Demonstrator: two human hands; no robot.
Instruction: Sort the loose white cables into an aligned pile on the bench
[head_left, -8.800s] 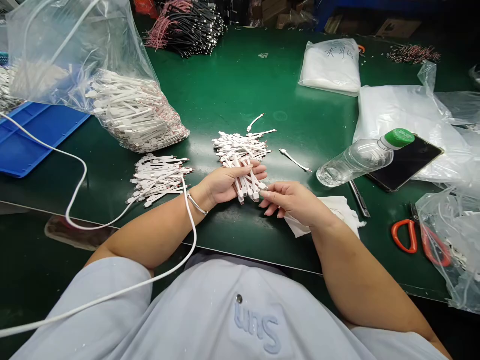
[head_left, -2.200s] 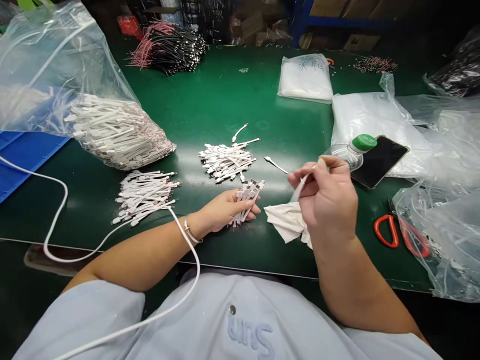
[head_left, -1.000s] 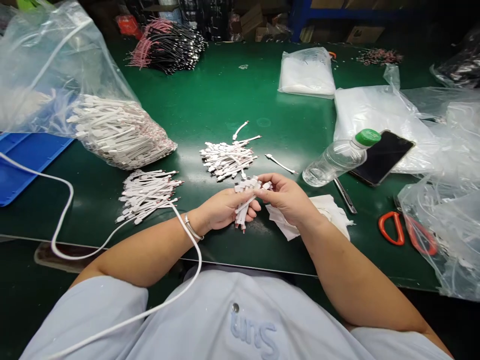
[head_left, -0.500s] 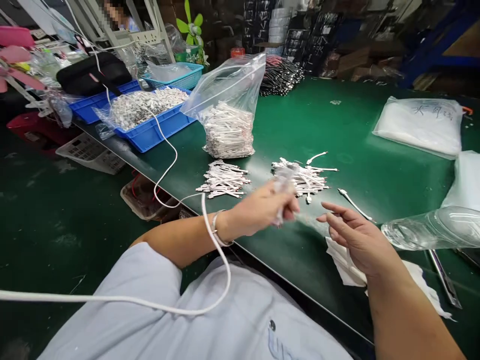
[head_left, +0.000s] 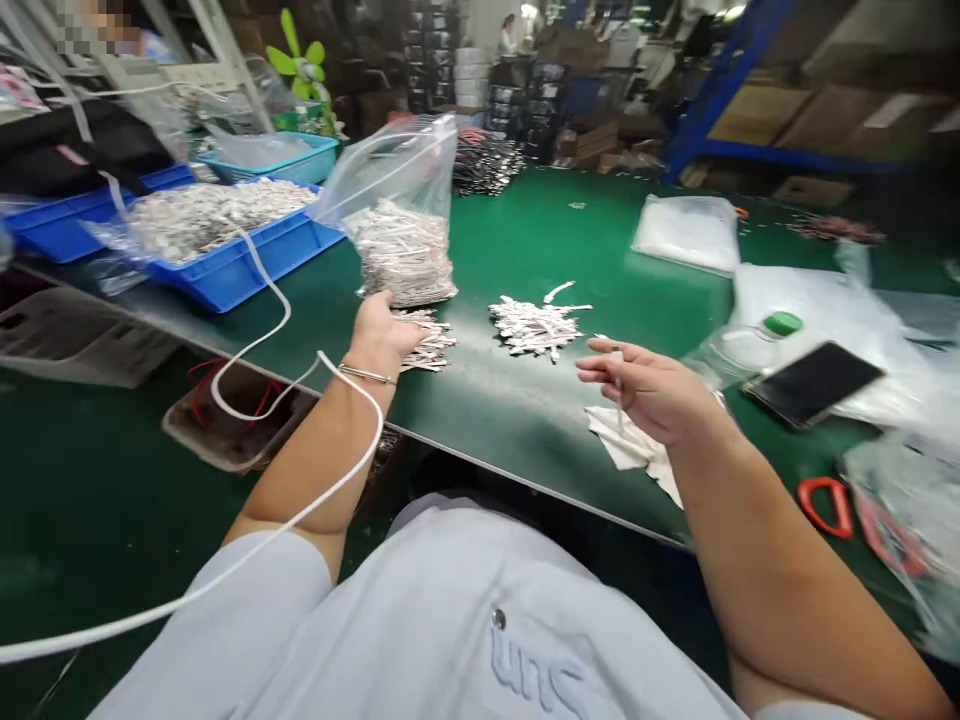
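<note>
My left hand is at the left pile of short white cables, touching or just over its left side; its fingers are partly hidden, so its grip is unclear. A second pile of short white cables lies to the right, with one loose piece behind it. My right hand is raised over the near right of the table, its fingers bent around a thin short white cable. Beneath it lies a crumpled white cloth or tissue.
A clear bag of short white cables stands behind the left pile. Blue trays hold many more. A white cord crosses my left arm. On the right are a bottle with a green cap, a dark phone-like slab and orange handles.
My left hand, blurred and carrying a whitish bundle near the right pile before, has moved left to the left pile. The view has swung right. My right hand stays over the near right side.
</note>
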